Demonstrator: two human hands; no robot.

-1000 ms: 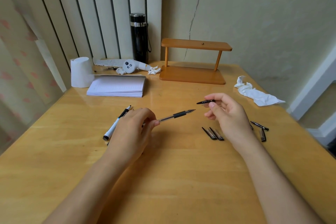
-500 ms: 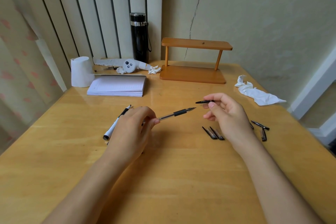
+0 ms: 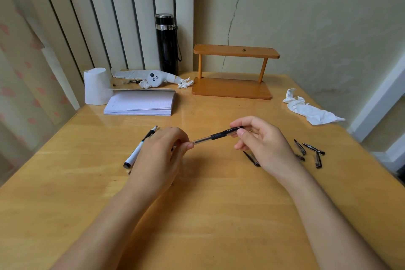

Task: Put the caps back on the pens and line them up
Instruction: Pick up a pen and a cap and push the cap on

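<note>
Above the middle of the wooden table (image 3: 197, 215), the left hand (image 3: 160, 155) pinches a pen (image 3: 208, 138) by its barrel while the right hand (image 3: 263, 140) grips a black cap (image 3: 235, 130) over its tip; loose caps (image 3: 311, 149) lie scattered at right.

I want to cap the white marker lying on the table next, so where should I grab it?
Take the white marker by the white middle of its barrel, coming from above. It lies flat and diagonal, tip pointing away, just left of the left hand, so pinching across the barrel leaves the far tip free for its cap.
</note>
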